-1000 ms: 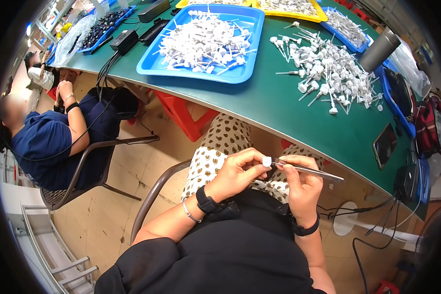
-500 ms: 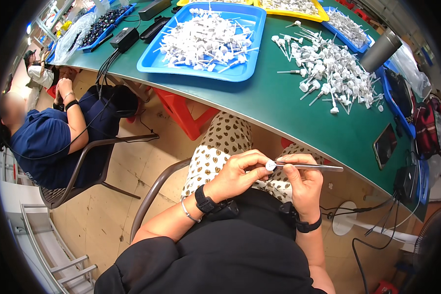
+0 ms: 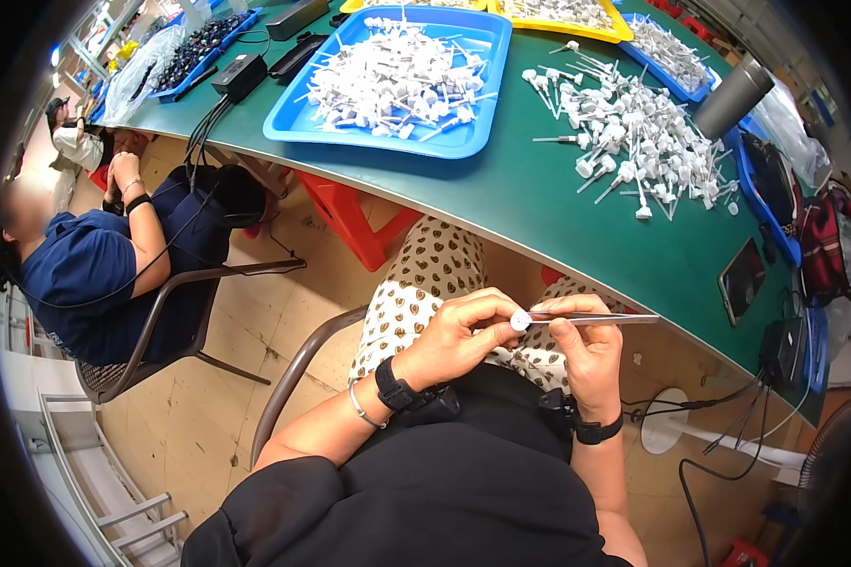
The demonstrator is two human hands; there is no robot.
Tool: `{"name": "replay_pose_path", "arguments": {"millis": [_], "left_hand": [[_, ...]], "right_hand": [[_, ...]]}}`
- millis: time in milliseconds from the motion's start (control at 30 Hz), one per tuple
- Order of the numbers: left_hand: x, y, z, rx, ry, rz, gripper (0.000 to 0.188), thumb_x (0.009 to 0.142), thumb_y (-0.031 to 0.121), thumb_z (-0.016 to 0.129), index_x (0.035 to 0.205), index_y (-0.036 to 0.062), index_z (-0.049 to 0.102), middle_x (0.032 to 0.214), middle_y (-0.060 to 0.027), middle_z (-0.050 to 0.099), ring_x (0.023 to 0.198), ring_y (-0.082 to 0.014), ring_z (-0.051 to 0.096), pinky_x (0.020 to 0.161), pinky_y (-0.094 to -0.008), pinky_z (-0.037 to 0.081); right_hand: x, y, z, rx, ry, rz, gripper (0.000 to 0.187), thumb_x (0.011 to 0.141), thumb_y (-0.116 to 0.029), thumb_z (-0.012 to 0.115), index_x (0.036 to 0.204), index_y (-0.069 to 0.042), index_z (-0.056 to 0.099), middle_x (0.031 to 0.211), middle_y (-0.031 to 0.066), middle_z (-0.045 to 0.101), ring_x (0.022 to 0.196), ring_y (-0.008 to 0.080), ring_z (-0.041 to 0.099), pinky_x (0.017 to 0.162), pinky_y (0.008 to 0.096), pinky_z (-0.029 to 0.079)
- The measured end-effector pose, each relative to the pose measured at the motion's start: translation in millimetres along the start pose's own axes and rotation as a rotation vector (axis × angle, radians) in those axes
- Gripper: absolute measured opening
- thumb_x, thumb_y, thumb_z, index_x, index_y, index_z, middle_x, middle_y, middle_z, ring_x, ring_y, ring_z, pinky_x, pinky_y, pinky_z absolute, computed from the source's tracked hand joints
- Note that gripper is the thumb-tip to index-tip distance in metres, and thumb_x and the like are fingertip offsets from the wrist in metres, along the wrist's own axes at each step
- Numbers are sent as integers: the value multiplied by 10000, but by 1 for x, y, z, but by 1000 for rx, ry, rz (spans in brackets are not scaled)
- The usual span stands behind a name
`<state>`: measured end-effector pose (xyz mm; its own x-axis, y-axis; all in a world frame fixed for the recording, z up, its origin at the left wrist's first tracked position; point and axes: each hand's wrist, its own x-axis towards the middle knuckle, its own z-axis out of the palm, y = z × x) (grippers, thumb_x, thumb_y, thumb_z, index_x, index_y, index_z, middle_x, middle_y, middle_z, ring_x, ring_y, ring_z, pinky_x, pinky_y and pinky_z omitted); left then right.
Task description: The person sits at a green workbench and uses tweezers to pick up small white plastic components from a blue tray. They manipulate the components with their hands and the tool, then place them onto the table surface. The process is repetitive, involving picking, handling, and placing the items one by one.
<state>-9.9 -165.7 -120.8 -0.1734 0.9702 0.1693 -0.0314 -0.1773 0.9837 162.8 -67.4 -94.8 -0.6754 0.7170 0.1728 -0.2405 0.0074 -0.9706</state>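
Over my lap, my left hand (image 3: 459, 342) pinches a small white plastic part with a round head (image 3: 520, 320) between thumb and fingers. My right hand (image 3: 588, 350) grips a pair of metal tweezers (image 3: 624, 319), whose tips reach the white part's head. Whether the tips are inside or merely against it, I cannot tell. On the green table (image 3: 511, 194) lies a loose heap of similar white parts with thin stems (image 3: 638, 132). A blue tray (image 3: 463, 142) to its left carries another pile of such parts.
Yellow trays (image 3: 624, 33) and more blue trays stand farther back. A grey cylinder (image 3: 734, 97) and a phone (image 3: 742, 281) are at the table's right. A black box with cables (image 3: 240, 76) sits left. One co-worker (image 3: 90, 269) is seated at my left; a red stool (image 3: 345, 217) stands under the table.
The tweezers' outer end has tilted up slightly at my right hand. Both hands stay in nearly the same place, still on the white part and the tweezers.
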Motion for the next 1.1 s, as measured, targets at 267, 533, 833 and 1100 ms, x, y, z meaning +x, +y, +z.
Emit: {"name": "replay_pose_path", "arguments": {"millis": [267,533,833,1100], "left_hand": [[0,-3,0,78,4,50,99,966,42,658,1034,-25,685,998,-83,671,825,-140,701,698,-250,583],[1,-3,0,143,-5,112,94,961,48,667,1019,-21,691,977,-85,681,801,-141,701,682,-252,577],[0,-6,0,-9,-5,39,92,961,21,657,1034,-30,678,1029,-100,667,839,-153,704,722,-265,600],[-1,-7,-2,1,1,49,81,946,11,673,1014,-34,673,1034,-107,660,850,-161,703,723,-271,608]], "right_hand": [[1,-1,-1,-40,10,-2,136,987,-73,647,1076,26,620,1034,119,702,957,170,678,867,300,545],[1,-1,-2,7,43,41,158,989,-105,655,1038,45,645,998,118,710,921,166,682,845,297,550],[2,6,-3,126,70,80,179,993,-118,645,1080,35,612,1020,152,710,936,210,708,861,339,586],[2,9,-3,125,52,69,180,994,-112,640,1094,30,597,1037,161,707,955,221,711,869,346,587]]}}
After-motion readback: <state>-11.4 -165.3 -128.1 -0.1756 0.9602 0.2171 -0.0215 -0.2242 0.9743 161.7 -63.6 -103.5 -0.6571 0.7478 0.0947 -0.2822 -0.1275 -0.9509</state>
